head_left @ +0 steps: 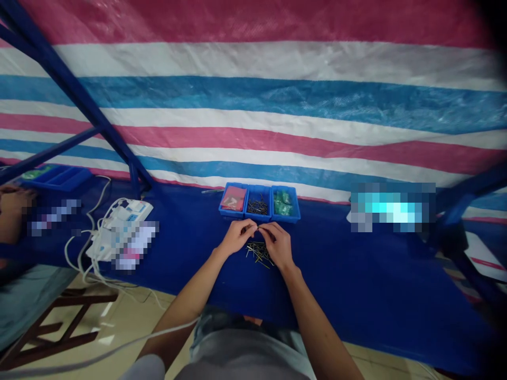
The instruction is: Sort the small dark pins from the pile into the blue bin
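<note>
- Two hands at work, both low over the blue-covered table [317,295], close in front of you.
- Your left hand [236,237] and your right hand [278,244] curl inward, and their fingertips [253,227] meet; whatever they pinch is too small to make out.
- Loose pile of thin metal pins [259,254] lies on the table, directly under your hands and not touching them.
- Three blue bins stand in a row just beyond your hands: a left bin [233,200] with a red packet [233,198], a middle bin [258,203] with dark pins [257,207], and a right bin [285,203] with green pieces [282,203].
- White electrical unit [121,229] with looped cables [89,248] sits well to your left.
- Another person's hand [13,208] shows at the far left edge, near a blue tray [55,178].
- Striped tarpaulin [253,111] hangs behind the table, on a blue metal frame [75,95].
</note>
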`<state>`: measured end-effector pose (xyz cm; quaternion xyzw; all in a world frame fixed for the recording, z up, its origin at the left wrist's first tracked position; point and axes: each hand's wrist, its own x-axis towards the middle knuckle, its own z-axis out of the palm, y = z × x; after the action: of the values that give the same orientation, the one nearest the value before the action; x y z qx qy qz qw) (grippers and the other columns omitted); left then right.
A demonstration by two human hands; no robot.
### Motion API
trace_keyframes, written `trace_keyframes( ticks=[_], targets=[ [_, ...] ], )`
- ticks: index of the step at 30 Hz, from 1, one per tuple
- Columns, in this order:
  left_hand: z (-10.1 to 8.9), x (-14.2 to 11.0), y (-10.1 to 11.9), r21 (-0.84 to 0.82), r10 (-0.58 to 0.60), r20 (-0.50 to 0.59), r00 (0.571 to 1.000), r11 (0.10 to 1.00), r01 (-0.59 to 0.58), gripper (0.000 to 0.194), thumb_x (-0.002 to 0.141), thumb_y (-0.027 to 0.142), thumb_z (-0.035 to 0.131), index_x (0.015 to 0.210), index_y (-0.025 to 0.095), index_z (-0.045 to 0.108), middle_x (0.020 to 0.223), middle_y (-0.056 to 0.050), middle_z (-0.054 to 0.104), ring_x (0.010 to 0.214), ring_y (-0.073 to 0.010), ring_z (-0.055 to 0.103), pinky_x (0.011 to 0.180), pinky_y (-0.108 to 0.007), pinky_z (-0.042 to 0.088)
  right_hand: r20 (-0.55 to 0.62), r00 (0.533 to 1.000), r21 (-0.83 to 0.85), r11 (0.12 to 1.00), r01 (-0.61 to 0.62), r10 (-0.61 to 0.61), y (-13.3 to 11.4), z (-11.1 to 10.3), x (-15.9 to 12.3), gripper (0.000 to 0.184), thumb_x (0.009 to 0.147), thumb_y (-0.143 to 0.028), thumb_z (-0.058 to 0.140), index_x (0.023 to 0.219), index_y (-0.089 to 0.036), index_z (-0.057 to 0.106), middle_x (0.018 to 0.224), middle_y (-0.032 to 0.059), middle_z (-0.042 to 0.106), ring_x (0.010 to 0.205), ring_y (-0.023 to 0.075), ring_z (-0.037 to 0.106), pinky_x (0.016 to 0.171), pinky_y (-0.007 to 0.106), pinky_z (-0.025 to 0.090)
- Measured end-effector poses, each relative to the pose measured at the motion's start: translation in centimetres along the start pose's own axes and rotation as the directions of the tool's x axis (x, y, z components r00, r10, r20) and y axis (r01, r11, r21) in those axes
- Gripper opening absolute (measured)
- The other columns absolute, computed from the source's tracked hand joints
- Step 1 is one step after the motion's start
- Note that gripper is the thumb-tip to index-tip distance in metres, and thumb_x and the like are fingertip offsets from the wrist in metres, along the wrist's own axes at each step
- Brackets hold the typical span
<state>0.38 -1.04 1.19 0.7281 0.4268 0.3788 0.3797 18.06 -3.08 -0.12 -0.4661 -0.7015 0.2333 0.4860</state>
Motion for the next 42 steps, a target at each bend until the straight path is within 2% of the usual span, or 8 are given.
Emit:
trace_keyframes(
  ticks=[7,13,27,33,39,42],
  targets=[
    [0.3,0.02,-0.37,-0.024,0.002,-0.025,1.0,1.0,-0.003,0.031,0.097,0.042,0.053,0.09,0.014,0.066,0.069,-0.001,0.065,0.062,-0.0121,0.057,0.062,-0.022,0.04,-0.026,1.0,-0.006,1.0,0.002,-0.002,0.16,-0.2,0.11,0.019,0.097,-0.029,0.056,0.096,-0.021,0.073,0.093,0.0052,0.068,0.068,0.0146,0.06,0.064,0.028,0.048],
    [0.18,-0.02,-0.41,-0.048,-0.02,-0.031,0.999,0.999,0.019,0.029,0.095,0.041,0.055,0.092,0.014,0.066,0.069,-0.002,0.066,0.061,-0.0122,0.057,0.061,-0.021,0.041,-0.043,0.999,-0.006,1.0,-0.009,0.009,0.38,-0.19,0.1,0.017,0.094,-0.031,0.06,0.103,-0.022,0.072,0.091,0.0042,0.068,0.064,0.0139,0.058,0.062,0.028,0.048],
    [0.35,0.07,-0.39,-0.02,-0.011,-0.058,0.998,1.0,0.01,0.03,0.092,0.042,0.06,0.091,0.014,0.07,0.068,-0.001,0.063,0.061,-0.0123,0.054,0.06,-0.022,0.039,0.017,1.0,-0.001,1.0,-0.003,0.003,0.36,-0.32,0.21,0.021,0.098,-0.033,0.054,0.096,-0.022,0.072,0.091,0.0049,0.067,0.069,0.0151,0.059,0.065,0.028,0.047],
    [0.23,0.06,-0.24,-0.028,-0.003,-0.036,0.999,1.0,0.002,0.03,0.093,0.042,0.058,0.091,0.014,0.07,0.07,-0.003,0.067,0.062,-0.013,0.057,0.062,-0.023,0.04,0.042,0.999,-0.015,1.0,-0.007,0.007,0.24,-0.38,0.3,0.021,0.1,-0.032,0.051,0.095,-0.021,0.069,0.091,0.0045,0.066,0.069,0.0147,0.058,0.067,0.028,0.045],
    [0.22,0.04,-0.06,0.002,0.008,-0.017,1.0,1.0,-0.008,0.034,0.094,0.043,0.057,0.084,0.014,0.07,0.069,-0.003,0.067,0.062,-0.0131,0.056,0.061,-0.023,0.04,0.105,0.994,-0.075,0.997,-0.02,0.028,0.65,-0.34,0.11,0.033,0.103,-0.033,0.042,0.078,-0.021,0.061,0.075,0.0023,0.062,0.068,0.0158,0.057,0.066,0.027,0.043],
    [0.12,0.07,0.12,0.017,-0.005,-0.013,1.0,1.0,0.005,0.035,0.094,0.044,0.056,0.083,0.014,0.07,0.068,-0.002,0.067,0.06,-0.0129,0.055,0.06,-0.023,0.039,0.081,0.996,-0.066,0.997,-0.039,0.044,0.78,-0.38,-0.04,0.03,0.102,-0.035,0.044,0.084,-0.021,0.063,0.078,0.0026,0.064,0.067,0.0155,0.057,0.065,0.027,0.043]
  ],
)
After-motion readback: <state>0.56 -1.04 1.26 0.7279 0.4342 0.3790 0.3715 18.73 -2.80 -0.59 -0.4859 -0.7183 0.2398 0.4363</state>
